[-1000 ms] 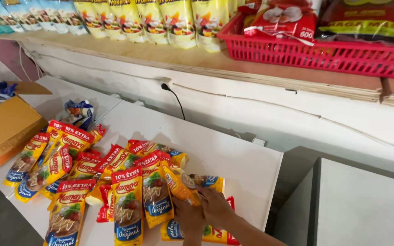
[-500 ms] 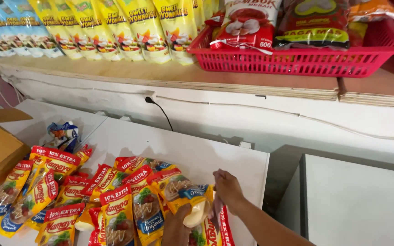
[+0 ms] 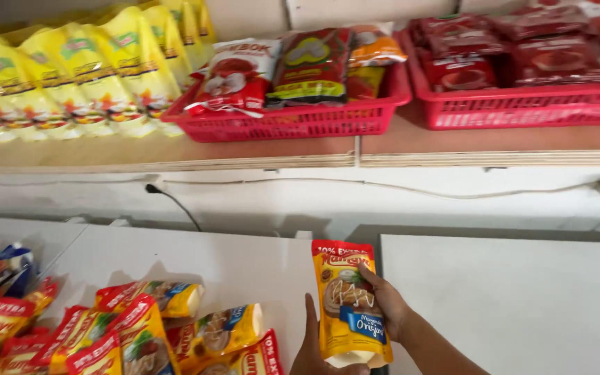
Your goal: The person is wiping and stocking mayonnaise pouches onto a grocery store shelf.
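Since the earlier frame one yellow sauce pouch point(image 3: 347, 305) has come up off the heap and now stands upright — the right hand point(image 3: 385, 303) grips its side, the left hand point(image 3: 314, 347) cups its base. Held over the gap between the two white counters point(image 3: 230, 267), it could slip down there if either grip loosens. Nearby, more pouches point(image 3: 140, 326) lie loose. Beyond, a cable point(image 3: 175, 201) runs along the white wall, and a wooden shelf point(image 3: 258, 149) carries red baskets point(image 3: 300, 118) and yellow bags point(image 3: 78, 76).
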